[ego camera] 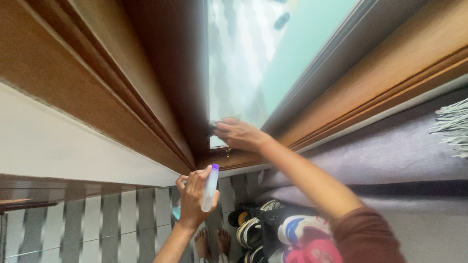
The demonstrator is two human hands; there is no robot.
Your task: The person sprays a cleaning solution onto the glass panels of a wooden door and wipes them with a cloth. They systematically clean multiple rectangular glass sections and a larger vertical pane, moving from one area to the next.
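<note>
Cloth (214, 127), dark and mostly hidden, is pressed against the lower corner of a frosted glass pane (243, 63) by the right hand (239, 135), whose fingers lie flat and spread over it rather than curled into a fist; only a small dark edge of the cloth shows past the fingertips, so how firmly it is gripped cannot be told. The pane sits in a wooden door frame (161, 97) of warm brown, with a small metal latch (227, 152) just below the hand on the bottom rail. Lower and nearer the camera, the left hand (192, 197) is closed around a pale translucent spray bottle (210, 189) with a purple cap, fingers wrapped about its body and the bottle held upright, apart from the glass. The right forearm runs from the pane down to a dark red sleeve (363, 234) at the picture's lower right. Beneath the hands lie the person's bare feet (212, 242) on a striped grey and white floor (107, 219), with several shoes (273, 229) in black, white, blue and pink gathered just beside them. A grey fringed rug (453, 126) shows at the right edge.
</note>
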